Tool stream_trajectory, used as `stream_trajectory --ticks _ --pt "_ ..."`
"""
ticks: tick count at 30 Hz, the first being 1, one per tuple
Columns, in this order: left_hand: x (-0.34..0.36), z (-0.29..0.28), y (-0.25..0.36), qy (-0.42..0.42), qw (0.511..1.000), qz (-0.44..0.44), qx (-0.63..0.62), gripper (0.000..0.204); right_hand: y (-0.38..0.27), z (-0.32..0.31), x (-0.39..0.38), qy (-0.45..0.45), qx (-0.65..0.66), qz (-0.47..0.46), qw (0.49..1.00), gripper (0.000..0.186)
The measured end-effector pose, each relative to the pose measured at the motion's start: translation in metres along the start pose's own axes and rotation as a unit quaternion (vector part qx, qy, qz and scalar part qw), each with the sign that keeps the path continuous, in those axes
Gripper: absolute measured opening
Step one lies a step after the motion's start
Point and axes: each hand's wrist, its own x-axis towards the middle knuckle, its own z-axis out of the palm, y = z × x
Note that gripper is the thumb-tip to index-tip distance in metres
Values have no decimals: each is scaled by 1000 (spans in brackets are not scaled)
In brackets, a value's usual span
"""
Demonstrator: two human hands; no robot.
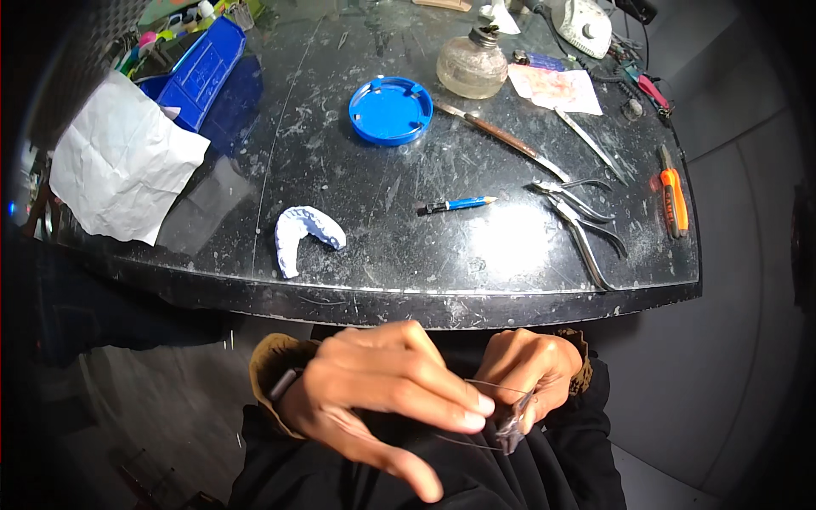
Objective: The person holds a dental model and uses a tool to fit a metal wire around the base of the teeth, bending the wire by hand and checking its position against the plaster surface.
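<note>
Over my lap, just off the table's front edge, my right hand [531, 370] is closed round a small metal tool, apparently pliers [510, 432], jaws pointing down; its handles are hidden in the palm. A thin bent wire [469, 441] runs leftward from the jaws, its other stretch passing behind my left fingers. My left hand [382, 387] has its fingers stretched out and the thumb apart. Its fingertips reach the wire beside the jaws. On the table ahead lies a pale horseshoe-shaped dental cast [299, 231]. A short blue pencil [459, 205] lies to its right.
Metal pliers [586, 238], orange-handled pliers [674, 200] and a wooden-handled knife [510, 140] lie on the right. Farther back are a round blue lid [391, 110] and a glass spirit burner [473, 66]. Crumpled paper [123, 161] and a blue tray [200, 76] occupy the left.
</note>
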Motion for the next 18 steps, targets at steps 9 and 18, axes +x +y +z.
stream_trajectory --ticks 9,18 --pt "16 12 -8 -82 996 -40 22 22 9 10 -7 -19 175 38 984 31" --pt "11 -4 3 -8 980 -26 197 25 -34 -11 -24 34 -3 185 982 29"
